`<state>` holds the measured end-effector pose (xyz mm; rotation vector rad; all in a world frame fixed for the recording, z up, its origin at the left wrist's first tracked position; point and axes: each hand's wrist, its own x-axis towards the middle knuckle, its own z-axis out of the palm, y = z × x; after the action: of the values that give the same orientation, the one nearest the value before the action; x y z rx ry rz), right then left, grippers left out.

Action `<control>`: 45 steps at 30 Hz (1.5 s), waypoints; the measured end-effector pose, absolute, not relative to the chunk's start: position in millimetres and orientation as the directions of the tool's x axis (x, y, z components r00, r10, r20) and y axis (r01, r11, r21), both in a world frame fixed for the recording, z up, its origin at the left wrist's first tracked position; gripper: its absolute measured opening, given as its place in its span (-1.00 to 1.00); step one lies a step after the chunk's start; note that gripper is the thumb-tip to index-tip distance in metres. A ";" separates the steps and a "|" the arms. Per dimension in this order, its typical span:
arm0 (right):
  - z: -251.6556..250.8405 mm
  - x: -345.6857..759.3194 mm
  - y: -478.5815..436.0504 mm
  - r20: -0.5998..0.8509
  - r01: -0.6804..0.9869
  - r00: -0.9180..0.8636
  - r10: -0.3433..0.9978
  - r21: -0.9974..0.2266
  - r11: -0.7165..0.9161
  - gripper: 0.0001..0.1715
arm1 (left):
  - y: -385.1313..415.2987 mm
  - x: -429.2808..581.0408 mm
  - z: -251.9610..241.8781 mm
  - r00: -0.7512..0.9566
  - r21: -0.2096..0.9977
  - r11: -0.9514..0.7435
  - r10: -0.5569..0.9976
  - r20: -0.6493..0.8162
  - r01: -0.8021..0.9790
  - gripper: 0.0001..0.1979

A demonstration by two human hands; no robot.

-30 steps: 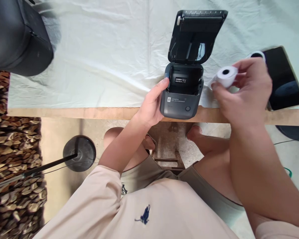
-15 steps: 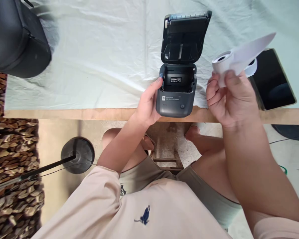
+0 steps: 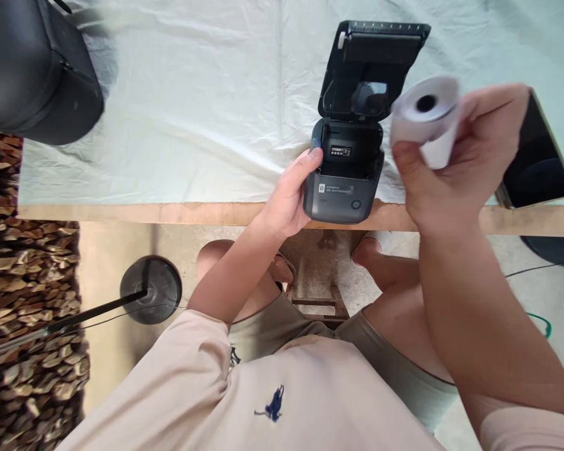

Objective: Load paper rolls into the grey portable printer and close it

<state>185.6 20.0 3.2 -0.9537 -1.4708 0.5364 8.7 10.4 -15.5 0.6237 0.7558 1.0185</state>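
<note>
My left hand (image 3: 291,191) grips the left side of a small dark label printer (image 3: 341,191) at the table's front edge, thumb on the rim of its bay. The printer's lid (image 3: 373,69) stands swung up, and the paper bay (image 3: 350,147) shows no roll inside. To the right of the printer, my right hand (image 3: 460,150) holds a white paper roll (image 3: 416,122), its dark core hole facing up. The roll is slightly blurred and close to the lid's lower right corner. Some fingers of my right hand are hidden behind the roll.
A phone (image 3: 540,156) lies on the cloth-covered table (image 3: 192,113) beyond my right hand, partly covered by it. At the far left stands a black bag (image 3: 42,75). The wooden table edge (image 3: 169,213) runs in front of me. A round black stand base (image 3: 150,289) is on the floor.
My right hand has turned the paper roll so its end faces up, and its loose strip no longer sticks out to the right. The printer has shifted slightly right and tilted in my left hand.
</note>
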 end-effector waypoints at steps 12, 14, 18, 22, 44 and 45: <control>6.1 197.4 19.6 0.568 0.749 -0.264 0.780 -0.389 0.536 -0.83 | 7.9 12.2 -13.4 0.393 0.776 0.397 0.895 -0.210 -0.490 -0.73; 7.0 200.0 17.8 0.555 0.750 -0.271 0.786 -0.390 0.534 -0.78 | 8.5 12.1 -12.9 0.407 0.775 0.409 0.888 -0.216 -0.482 -0.74; 7.9 200.7 17.4 0.579 0.759 -0.297 0.759 -0.339 0.556 -0.72 | 8.8 13.2 -11.0 0.411 0.765 0.420 0.884 -0.223 -0.489 -0.75; 9.1 200.2 19.8 0.597 0.731 -0.323 0.735 -0.335 0.594 -0.78 | 7.9 14.3 -8.8 0.389 0.774 0.400 0.895 -0.217 -0.490 -0.77; -1.2 184.5 -0.4 0.479 0.359 -0.014 0.878 -0.817 0.451 -0.73 | 9.5 5.4 -14.4 0.384 0.789 0.365 0.906 -0.179 -0.495 -0.66; -4.6 182.8 0.8 0.427 0.313 0.034 0.903 -0.863 0.396 -0.69 | 9.2 5.5 -14.4 0.377 0.795 0.362 0.908 -0.183 -0.487 -0.67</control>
<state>182.8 0.8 -4.6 -1.1327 -1.5191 0.6515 5.5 9.2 -14.4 0.7182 0.6934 0.9971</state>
